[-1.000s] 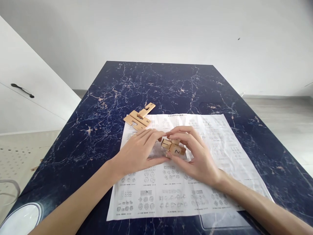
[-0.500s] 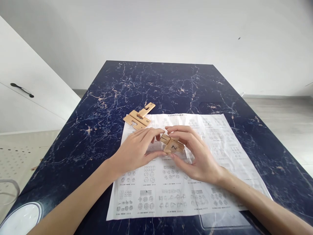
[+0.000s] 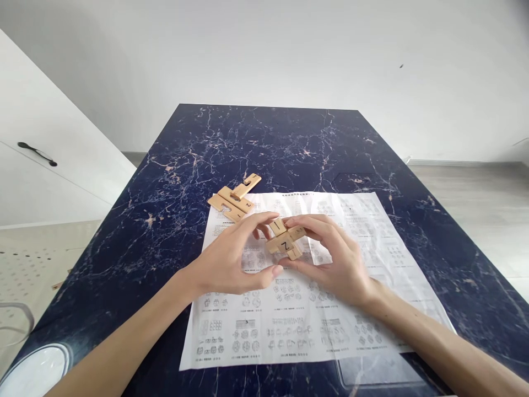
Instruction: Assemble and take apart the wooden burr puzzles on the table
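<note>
A small wooden burr puzzle (image 3: pixel 284 242), made of interlocked pieces marked 1 and 2, is raised over the printed sheet. My right hand (image 3: pixel 339 256) is closed on its right side, gripping between thumb and fingers. Around the left side curves my left hand (image 3: pixel 231 256), thumb and fingers apart; its thumb is clear of the wood, while its fingertips are close to the upper left, and whether they touch is unclear. Beyond my left hand, several notched flat wooden pieces (image 3: pixel 231 203) with numbers lie together, partly over the sheet's corner.
The creased white sheet (image 3: pixel 285 353) carries rows of small puzzle drawings and lies on a dark blue marbled table (image 3: pixel 264 143). A round white object (image 3: pixel 37 369) is at the lower left. Left of the table stands a white cabinet (image 3: pixel 49 121) with a black handle.
The burr puzzle has turned in my fingers and shifted slightly left, showing more of its end faces. My left thumb has moved off it, and the left hand has opened wider.
</note>
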Available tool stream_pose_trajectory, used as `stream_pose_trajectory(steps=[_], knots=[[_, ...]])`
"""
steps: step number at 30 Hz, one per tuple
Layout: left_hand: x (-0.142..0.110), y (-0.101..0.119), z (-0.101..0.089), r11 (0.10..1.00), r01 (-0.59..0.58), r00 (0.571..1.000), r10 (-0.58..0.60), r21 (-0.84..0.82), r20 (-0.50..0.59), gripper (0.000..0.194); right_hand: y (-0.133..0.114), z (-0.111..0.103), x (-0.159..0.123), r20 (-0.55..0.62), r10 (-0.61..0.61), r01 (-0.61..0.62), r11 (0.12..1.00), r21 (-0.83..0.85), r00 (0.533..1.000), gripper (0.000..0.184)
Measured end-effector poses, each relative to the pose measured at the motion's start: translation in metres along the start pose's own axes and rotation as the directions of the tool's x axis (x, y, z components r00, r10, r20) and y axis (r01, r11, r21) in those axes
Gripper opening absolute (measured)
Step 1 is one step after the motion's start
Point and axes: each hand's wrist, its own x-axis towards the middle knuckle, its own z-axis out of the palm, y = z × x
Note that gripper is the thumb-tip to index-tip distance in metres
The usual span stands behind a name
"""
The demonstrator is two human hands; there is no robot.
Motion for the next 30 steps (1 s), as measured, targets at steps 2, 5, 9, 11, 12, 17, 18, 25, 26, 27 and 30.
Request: stream_pose_trajectory(steps=[2, 5, 9, 11, 12, 17, 18, 25, 26, 27, 30], knots=[[0.001, 0.002, 0.002, 0.995, 0.021, 1.0, -0.019, -0.1, 0.02, 0.078, -0.001, 0.0, 0.0, -0.014, -0.071, 0.07, 0.997, -0.016, 0.997, 0.066], [0.003, 0.006, 0.005, 0.964, 0.032, 0.997, -0.013, -0.264, 0.075, 0.068, -0.002, 0.001, 0.0, -0.012, -0.143, 0.143, 0.99, -0.001, 0.99, 0.064], [0.005, 0.011, 0.01, 0.945, 0.03, 0.999, -0.015, -0.326, 0.048, 0.058, -0.001, 0.001, 0.0, 0.01, -0.13, 0.13, 0.991, 0.026, 0.991, 0.064], [0.005, 0.012, 0.011, 0.958, 0.029, 0.999, -0.038, -0.285, -0.024, 0.061, 0.0, 0.0, 0.001, 0.045, -0.116, 0.115, 0.993, 0.02, 0.992, 0.069], [0.004, 0.011, 0.012, 0.966, 0.031, 0.996, -0.051, -0.257, -0.072, 0.063, 0.0, -0.001, 0.002, 0.067, -0.113, 0.113, 0.994, 0.013, 0.991, 0.072], [0.002, 0.005, 0.012, 0.997, 0.02, 0.963, -0.04, -0.074, -0.266, 0.067, 0.001, -0.004, 0.004, 0.082, -0.076, 0.077, 0.997, -0.005, 0.994, 0.068], [0.002, 0.003, 0.013, 0.999, 0.001, 0.961, -0.012, -0.041, -0.276, 0.066, 0.002, -0.005, 0.004, 0.063, -0.059, 0.06, 0.998, -0.011, 0.996, 0.063], [0.001, 0.003, 0.015, 0.992, -0.118, 0.973, 0.126, 0.053, -0.191, 0.064, 0.01, -0.003, 0.003, 0.031, -0.034, 0.036, 0.997, -0.067, 0.999, 0.029], [0.001, 0.003, 0.015, 0.991, -0.12, 0.975, 0.128, 0.052, -0.183, 0.064, 0.01, -0.003, 0.002, 0.037, -0.036, 0.039, 0.997, -0.068, 0.999, 0.027], [0.0, 0.003, 0.014, 0.992, -0.117, 0.977, 0.124, 0.051, -0.174, 0.064, 0.011, -0.003, 0.002, 0.041, -0.036, 0.038, 0.997, -0.069, 0.999, 0.026], [-0.001, 0.001, 0.014, 0.995, -0.088, 0.985, 0.094, 0.05, -0.143, 0.067, 0.01, -0.002, 0.002, 0.05, -0.027, 0.03, 0.997, -0.066, 0.998, 0.023]])
